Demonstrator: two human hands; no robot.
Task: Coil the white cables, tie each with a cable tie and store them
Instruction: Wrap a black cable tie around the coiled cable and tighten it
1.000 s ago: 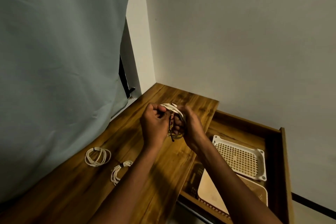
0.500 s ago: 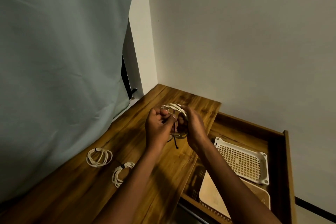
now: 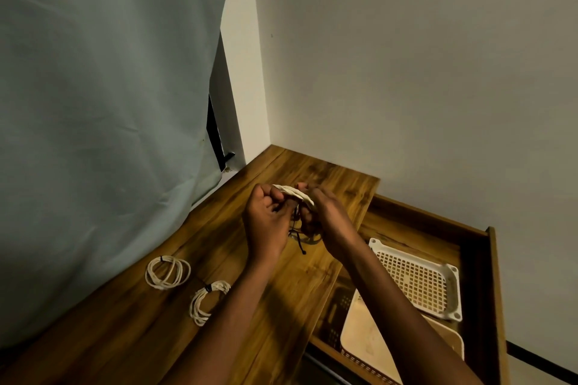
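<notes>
Tying the third cable over the table

A wooden table (image 3: 150, 331) stands in a corner, with an open drawer (image 3: 478, 262) beside it on the right that holds a white tray (image 3: 453, 272) and a basket (image 3: 450, 337). Two white coils already lie tied on the table, one (image 3: 168, 272) near the curtain (image 3: 93, 103) and one (image 3: 206, 302) just beside it. Above the table, the left hand (image 3: 266, 222) and the right hand (image 3: 325, 219) both have their fingers curled around a third coil (image 3: 294, 192). A black tie (image 3: 298, 236) hangs down between the hands. I think the tying step is going on now. Next, the tie likely needs a firm pull, then all three coils should go into the drawer. No words or labels can be read anywhere.
</notes>
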